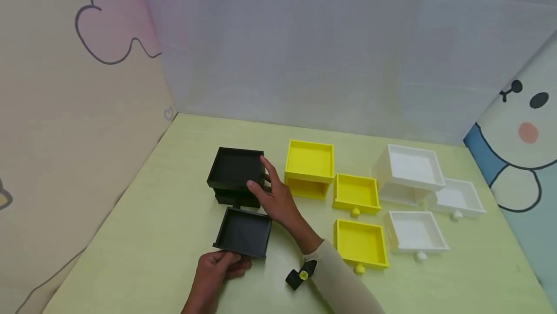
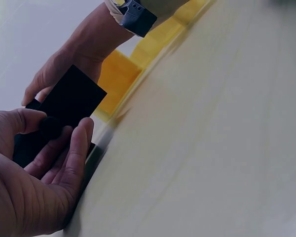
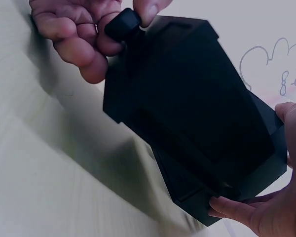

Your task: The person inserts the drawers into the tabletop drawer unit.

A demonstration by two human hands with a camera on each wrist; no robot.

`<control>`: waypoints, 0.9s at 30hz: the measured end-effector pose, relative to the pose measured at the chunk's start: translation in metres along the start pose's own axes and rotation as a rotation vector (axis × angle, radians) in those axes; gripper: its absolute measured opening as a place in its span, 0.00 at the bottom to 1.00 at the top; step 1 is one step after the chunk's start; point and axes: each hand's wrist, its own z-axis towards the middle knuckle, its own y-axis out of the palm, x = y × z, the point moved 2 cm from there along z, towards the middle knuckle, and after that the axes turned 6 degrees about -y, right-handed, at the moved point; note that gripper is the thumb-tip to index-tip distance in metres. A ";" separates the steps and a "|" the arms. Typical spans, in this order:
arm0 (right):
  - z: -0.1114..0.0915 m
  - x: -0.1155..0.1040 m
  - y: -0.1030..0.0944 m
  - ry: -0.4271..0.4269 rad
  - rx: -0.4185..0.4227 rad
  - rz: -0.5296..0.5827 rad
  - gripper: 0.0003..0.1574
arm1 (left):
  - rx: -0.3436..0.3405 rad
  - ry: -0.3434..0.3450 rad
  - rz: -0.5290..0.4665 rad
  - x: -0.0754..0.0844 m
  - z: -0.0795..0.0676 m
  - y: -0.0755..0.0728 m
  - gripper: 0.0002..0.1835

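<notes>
My left hand pinches the round knob of a black drawer between thumb and fingers. The drawer is held just in front of a small black cabinet, its back edge close to the cabinet's lower front. Whether the two touch, I cannot tell. At the cabinet's right side, my right hand grips it, the thumb over the front part of the top and the other fingers along the side. Inside the cabinet it is too dark to make out.
Right of the black cabinet stands a yellow cabinet, with two yellow drawers beside and before it. Farther right are a white cabinet and two white drawers. A wall closes off the table's back.
</notes>
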 end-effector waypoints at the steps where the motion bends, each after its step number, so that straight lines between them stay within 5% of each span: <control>1: 0.000 0.000 -0.001 0.003 0.002 0.002 0.44 | 0.001 -0.004 -0.006 0.000 0.000 0.000 0.16; 8: -0.001 0.000 -0.002 0.012 0.014 0.020 0.43 | 0.018 0.018 -0.040 0.003 0.002 0.003 0.13; 19: 0.002 0.001 0.002 0.024 0.007 0.007 0.44 | 0.159 0.095 -0.023 0.022 0.005 -0.008 0.12; 27: 0.001 0.003 0.001 0.012 0.002 0.011 0.44 | 0.171 0.124 -0.010 0.031 0.010 -0.012 0.12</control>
